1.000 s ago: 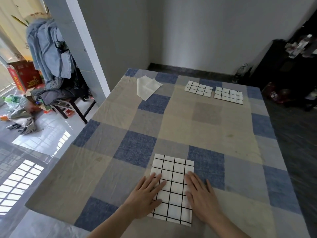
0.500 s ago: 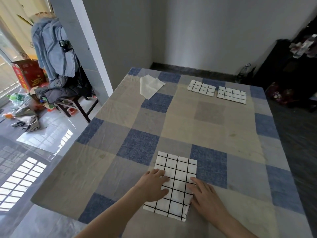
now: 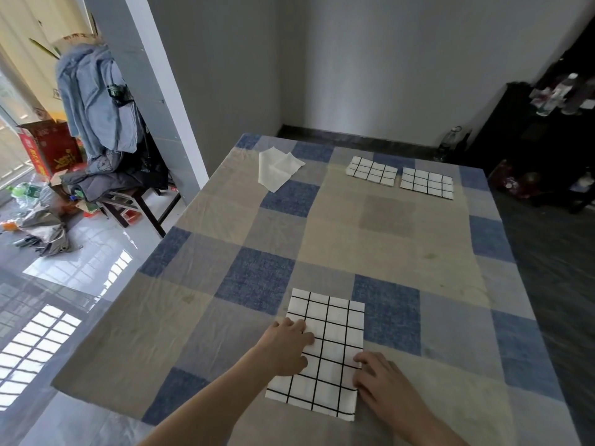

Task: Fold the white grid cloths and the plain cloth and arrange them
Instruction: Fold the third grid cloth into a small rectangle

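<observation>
Fingers (image 3: 297, 326) of the left hand (image 3: 285, 349) and right hand (image 3: 384, 389) curl over the side edges of the folded grid cloth (image 3: 331, 329) at the worktop's (image 3: 386, 239) near end, seemingly pinching them; light and limp, it is probably best lifted by its corners.

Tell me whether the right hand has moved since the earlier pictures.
Yes. The right hand has drawn back toward the person along the right edge of the grid cloth, off the blue square of the tablecloth beside it.

White black-gridded cloths (image 3: 335, 317), plain white cloth (image 3: 277, 170), on blue-grey-beige checked tablecloth (image 3: 386, 246).
</observation>
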Action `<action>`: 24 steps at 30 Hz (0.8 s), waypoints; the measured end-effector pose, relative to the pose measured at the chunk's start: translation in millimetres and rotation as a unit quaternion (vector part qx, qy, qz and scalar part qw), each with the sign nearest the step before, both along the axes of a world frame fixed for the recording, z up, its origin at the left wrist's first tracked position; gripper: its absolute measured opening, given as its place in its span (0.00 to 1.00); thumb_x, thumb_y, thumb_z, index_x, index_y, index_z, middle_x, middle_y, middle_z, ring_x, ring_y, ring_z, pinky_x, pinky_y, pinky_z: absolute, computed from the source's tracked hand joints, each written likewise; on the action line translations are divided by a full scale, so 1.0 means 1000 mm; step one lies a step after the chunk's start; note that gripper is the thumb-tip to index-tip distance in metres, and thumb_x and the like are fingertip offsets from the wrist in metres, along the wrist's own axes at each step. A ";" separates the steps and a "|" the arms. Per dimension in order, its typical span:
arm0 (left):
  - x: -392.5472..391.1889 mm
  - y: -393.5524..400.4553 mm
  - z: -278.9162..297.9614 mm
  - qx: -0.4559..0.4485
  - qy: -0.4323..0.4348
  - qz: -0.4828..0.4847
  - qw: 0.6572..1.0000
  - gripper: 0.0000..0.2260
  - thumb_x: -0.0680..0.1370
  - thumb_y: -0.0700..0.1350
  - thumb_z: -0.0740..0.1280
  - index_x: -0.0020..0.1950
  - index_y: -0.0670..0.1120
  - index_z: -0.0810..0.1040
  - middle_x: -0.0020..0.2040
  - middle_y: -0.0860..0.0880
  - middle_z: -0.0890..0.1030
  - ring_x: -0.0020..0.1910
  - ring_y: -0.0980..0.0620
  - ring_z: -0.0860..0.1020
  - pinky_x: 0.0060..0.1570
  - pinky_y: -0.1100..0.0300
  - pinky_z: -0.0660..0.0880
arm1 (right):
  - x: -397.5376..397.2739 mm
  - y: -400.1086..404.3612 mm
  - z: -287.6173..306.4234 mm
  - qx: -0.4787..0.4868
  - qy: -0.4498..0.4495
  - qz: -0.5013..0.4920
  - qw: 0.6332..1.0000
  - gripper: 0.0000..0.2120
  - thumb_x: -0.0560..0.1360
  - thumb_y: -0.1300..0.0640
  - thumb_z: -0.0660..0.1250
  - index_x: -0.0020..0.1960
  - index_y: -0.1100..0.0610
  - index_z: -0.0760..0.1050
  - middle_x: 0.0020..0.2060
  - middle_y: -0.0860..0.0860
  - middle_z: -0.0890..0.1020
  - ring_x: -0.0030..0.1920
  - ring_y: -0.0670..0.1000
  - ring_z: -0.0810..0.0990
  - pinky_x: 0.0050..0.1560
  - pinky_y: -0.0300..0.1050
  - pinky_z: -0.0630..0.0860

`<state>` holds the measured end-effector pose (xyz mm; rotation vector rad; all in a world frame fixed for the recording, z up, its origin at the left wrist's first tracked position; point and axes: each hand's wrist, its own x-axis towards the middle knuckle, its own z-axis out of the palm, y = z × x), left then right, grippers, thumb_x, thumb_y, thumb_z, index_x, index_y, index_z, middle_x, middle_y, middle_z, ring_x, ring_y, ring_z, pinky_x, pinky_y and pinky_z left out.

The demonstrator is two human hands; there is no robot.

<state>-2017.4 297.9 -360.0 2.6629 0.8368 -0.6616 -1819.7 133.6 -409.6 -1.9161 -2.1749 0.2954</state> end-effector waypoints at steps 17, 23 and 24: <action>-0.046 0.034 -0.014 -0.357 -0.375 0.542 0.662 0.12 0.77 0.32 0.60 0.57 0.40 0.77 0.43 0.43 0.84 0.43 0.49 0.82 0.41 0.63 0.77 | -0.002 0.028 0.015 -0.092 0.341 -0.303 0.885 0.05 0.80 0.58 0.63 0.46 0.50 0.70 0.38 0.47 0.83 0.37 0.44 0.80 0.43 0.48 0.77; -0.039 0.014 -0.025 -0.155 -0.357 0.454 0.802 0.09 0.79 0.42 0.62 0.58 0.51 0.68 0.50 0.53 0.77 0.50 0.49 0.76 0.46 0.60 0.71 | 0.003 0.055 0.014 -0.063 0.325 -0.357 0.873 0.05 0.79 0.58 0.65 0.48 0.53 0.69 0.39 0.49 0.82 0.34 0.41 0.78 0.32 0.34 0.71; -0.036 0.010 -0.026 -0.081 -0.352 0.381 0.851 0.10 0.78 0.42 0.63 0.57 0.51 0.68 0.52 0.54 0.74 0.51 0.51 0.73 0.48 0.60 0.70 | 0.004 0.059 0.013 -0.059 0.323 -0.368 0.870 0.05 0.78 0.57 0.66 0.50 0.54 0.69 0.40 0.50 0.82 0.36 0.42 0.78 0.32 0.34 0.70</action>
